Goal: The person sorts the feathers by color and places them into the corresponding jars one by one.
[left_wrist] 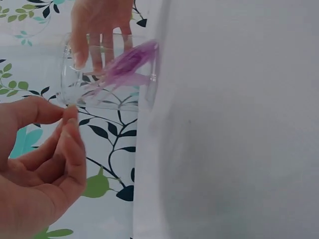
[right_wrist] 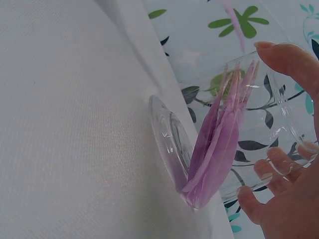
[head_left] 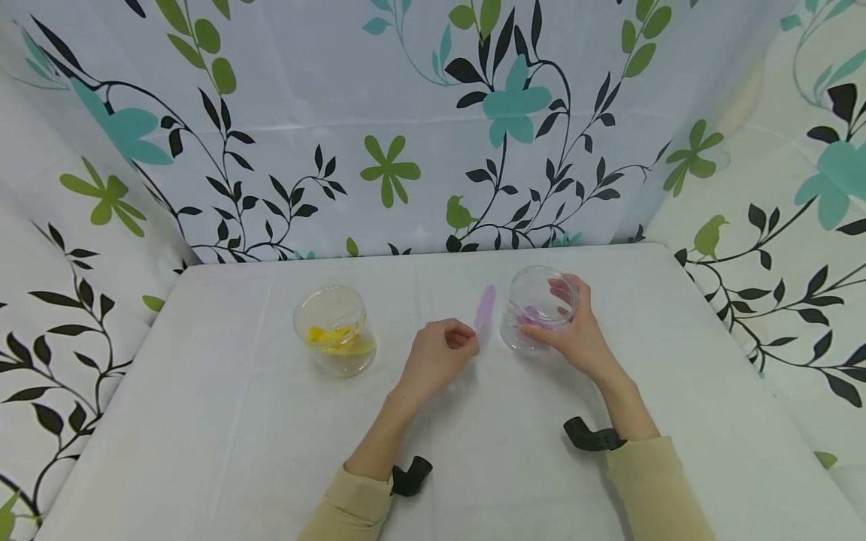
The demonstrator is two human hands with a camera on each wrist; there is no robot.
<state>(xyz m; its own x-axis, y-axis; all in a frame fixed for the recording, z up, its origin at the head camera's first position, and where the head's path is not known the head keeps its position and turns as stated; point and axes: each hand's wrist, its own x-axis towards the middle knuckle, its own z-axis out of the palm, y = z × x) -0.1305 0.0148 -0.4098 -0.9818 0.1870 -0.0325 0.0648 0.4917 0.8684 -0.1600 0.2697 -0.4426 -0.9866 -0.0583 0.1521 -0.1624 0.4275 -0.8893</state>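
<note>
My left hand (head_left: 440, 349) pinches the tip of a light purple feather (head_left: 485, 306) between thumb and forefinger, and the feather stands up above the fingertips. Just right of it my right hand (head_left: 575, 327) grips a clear glass jar (head_left: 517, 338), thumb on the near side and fingers round the far side. Several purple feathers (right_wrist: 219, 144) lean inside this jar, quills toward the rim, as the right wrist view shows. In the left wrist view the pinching left hand (left_wrist: 45, 159) is close to the jar's rim; the feather it holds is hard to make out there.
To the left stands a second clear glass jar (head_left: 345, 364) with yellow feathers (head_left: 331, 336) in it. A white cloth (head_left: 237, 436) covers the table. Patterned curtains (head_left: 271, 113) with leaves and flowers hang behind and at both sides.
</note>
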